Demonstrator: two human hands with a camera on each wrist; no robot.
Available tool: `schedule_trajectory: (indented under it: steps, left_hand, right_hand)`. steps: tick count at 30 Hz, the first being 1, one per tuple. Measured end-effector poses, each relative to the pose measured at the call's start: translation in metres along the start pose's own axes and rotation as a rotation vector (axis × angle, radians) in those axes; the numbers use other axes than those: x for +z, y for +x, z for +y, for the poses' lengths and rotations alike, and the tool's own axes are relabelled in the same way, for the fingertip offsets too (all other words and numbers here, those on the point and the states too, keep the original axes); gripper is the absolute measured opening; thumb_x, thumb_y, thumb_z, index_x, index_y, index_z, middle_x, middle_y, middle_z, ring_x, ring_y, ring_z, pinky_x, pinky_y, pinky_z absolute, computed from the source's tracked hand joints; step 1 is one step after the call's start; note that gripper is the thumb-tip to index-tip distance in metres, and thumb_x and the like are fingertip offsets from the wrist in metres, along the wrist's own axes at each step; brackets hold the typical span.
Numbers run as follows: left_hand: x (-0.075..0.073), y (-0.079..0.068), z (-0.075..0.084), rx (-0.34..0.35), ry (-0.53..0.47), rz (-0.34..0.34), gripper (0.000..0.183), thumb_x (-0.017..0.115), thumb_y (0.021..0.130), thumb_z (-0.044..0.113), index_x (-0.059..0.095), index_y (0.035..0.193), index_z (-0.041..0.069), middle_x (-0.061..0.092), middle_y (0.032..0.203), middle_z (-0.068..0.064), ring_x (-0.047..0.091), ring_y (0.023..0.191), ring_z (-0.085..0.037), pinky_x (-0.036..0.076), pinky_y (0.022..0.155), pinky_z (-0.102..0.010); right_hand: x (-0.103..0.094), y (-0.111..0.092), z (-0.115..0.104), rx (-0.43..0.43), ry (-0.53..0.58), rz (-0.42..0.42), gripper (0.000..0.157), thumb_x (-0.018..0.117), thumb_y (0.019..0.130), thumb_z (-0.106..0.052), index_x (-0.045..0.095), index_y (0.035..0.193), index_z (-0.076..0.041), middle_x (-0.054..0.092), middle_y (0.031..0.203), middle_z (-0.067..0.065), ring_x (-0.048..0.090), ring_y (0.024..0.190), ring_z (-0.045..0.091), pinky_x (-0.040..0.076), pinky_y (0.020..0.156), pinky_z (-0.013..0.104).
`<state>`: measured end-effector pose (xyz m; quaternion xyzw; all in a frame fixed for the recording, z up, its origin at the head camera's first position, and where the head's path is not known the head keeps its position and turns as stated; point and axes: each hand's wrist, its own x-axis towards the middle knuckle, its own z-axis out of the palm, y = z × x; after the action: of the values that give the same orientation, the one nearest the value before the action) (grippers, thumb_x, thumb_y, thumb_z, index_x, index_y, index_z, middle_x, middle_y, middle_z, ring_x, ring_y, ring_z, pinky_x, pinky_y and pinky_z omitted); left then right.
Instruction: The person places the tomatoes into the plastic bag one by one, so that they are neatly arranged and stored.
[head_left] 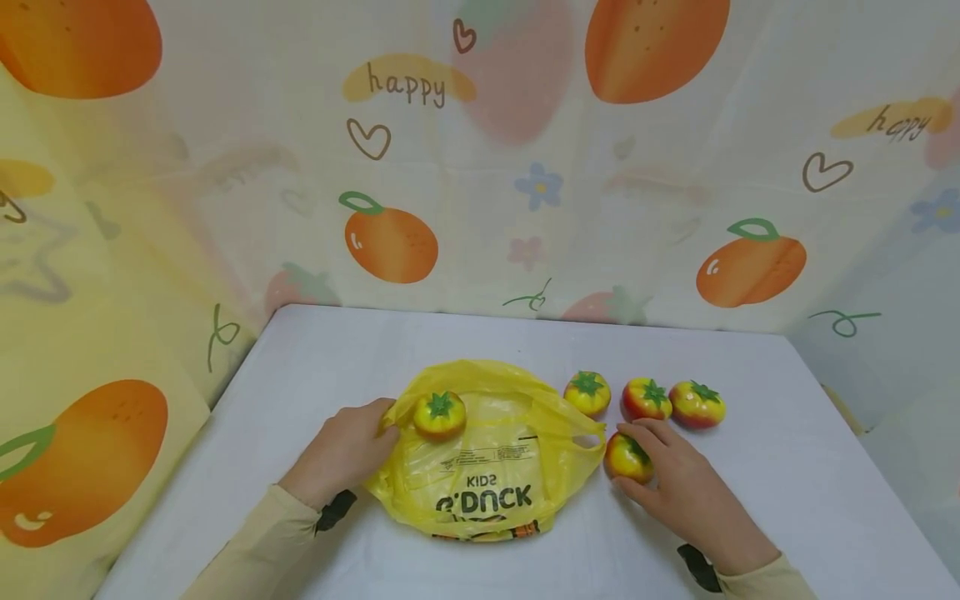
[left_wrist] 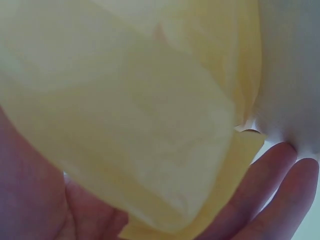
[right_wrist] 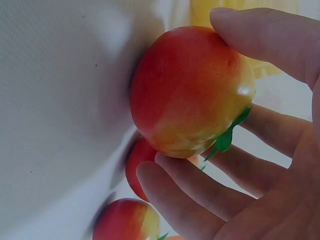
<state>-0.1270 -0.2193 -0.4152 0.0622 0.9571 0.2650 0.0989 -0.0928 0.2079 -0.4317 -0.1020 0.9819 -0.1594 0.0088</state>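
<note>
A yellow plastic bag with black print lies on the table. My left hand grips its left edge; in the left wrist view, the thin plastic hides much of the palm and some fingers. One red-and-yellow toy tomato with a green star-shaped top sits at the bag's upper left; I cannot tell whether it is inside or on top. Just right of the bag, my right hand holds another toy tomato between thumb and fingers, leaves turned toward the palm.
Behind the right hand stand three more toy tomatoes: one near the bag's right corner, another in the middle, and the last farthest right. A white table runs back to a fruit-printed curtain.
</note>
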Motion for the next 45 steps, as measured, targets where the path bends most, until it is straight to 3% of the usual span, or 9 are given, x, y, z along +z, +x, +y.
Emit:
schedule_trajectory:
  steps: [11, 21, 25, 33, 39, 45]
  left_hand:
    - [0.0, 0.0, 0.001, -0.006, -0.021, -0.022, 0.042, 0.059, 0.105, 0.019, 0.064, 0.144, 0.004, 0.077, 0.119, -0.01, 0.062, 0.08, -0.018, 0.054, 0.077, -0.039]
    - [-0.002, 0.0, 0.0, -0.005, -0.028, -0.015, 0.042, 0.057, 0.106, 0.019, 0.063, 0.144, 0.003, 0.077, 0.123, -0.011, 0.063, 0.082, -0.017, 0.054, 0.077, -0.038]
    - [-0.001, 0.0, -0.001, -0.006, -0.041, -0.02, 0.042, 0.055, 0.107, 0.019, 0.063, 0.144, 0.003, 0.077, 0.123, -0.012, 0.063, 0.083, -0.017, 0.054, 0.076, -0.037]
    - [-0.002, 0.0, -0.004, -0.012, -0.057, -0.015, 0.04, 0.056, 0.107, 0.02, 0.064, 0.143, 0.004, 0.077, 0.121, -0.009, 0.062, 0.083, -0.016, 0.054, 0.076, -0.036]
    - [-0.001, 0.0, -0.004, -0.011, -0.056, -0.005, 0.04, 0.058, 0.107, 0.021, 0.065, 0.143, 0.005, 0.077, 0.126, -0.01, 0.065, 0.091, -0.018, 0.057, 0.087, -0.044]
    - [-0.001, 0.0, -0.004, -0.022, -0.056, -0.005, 0.04, 0.058, 0.107, 0.02, 0.065, 0.143, 0.005, 0.077, 0.122, -0.01, 0.064, 0.086, -0.017, 0.057, 0.083, -0.041]
  right_hand:
    - [0.0, 0.002, -0.001, 0.019, 0.003, -0.04, 0.069, 0.093, 0.085, -0.039, 0.065, 0.144, -0.017, 0.062, 0.14, 0.008, 0.065, 0.118, 0.028, 0.058, 0.103, 0.059]
    - [-0.023, 0.006, -0.01, -0.016, -0.019, 0.023, 0.066, 0.092, 0.087, -0.034, 0.065, 0.144, -0.015, 0.063, 0.144, 0.012, 0.066, 0.125, 0.037, 0.057, 0.102, 0.063]
    - [-0.034, 0.013, -0.016, -0.074, -0.017, 0.08, 0.064, 0.091, 0.088, -0.032, 0.065, 0.144, -0.014, 0.062, 0.145, 0.014, 0.064, 0.129, 0.039, 0.057, 0.102, 0.063]
    - [-0.049, 0.032, -0.047, -0.165, 0.026, 0.125, 0.062, 0.088, 0.092, -0.033, 0.064, 0.146, -0.014, 0.06, 0.149, 0.014, 0.069, 0.117, 0.033, 0.063, 0.092, 0.052]
    - [-0.04, 0.049, -0.074, -0.237, 0.072, 0.129, 0.063, 0.089, 0.091, -0.033, 0.063, 0.146, -0.014, 0.061, 0.147, 0.009, 0.067, 0.124, 0.033, 0.058, 0.105, 0.055]
    - [-0.026, 0.064, -0.096, -0.261, 0.1, 0.09, 0.065, 0.089, 0.091, -0.037, 0.063, 0.147, -0.016, 0.061, 0.147, 0.006, 0.066, 0.126, 0.03, 0.056, 0.108, 0.053]
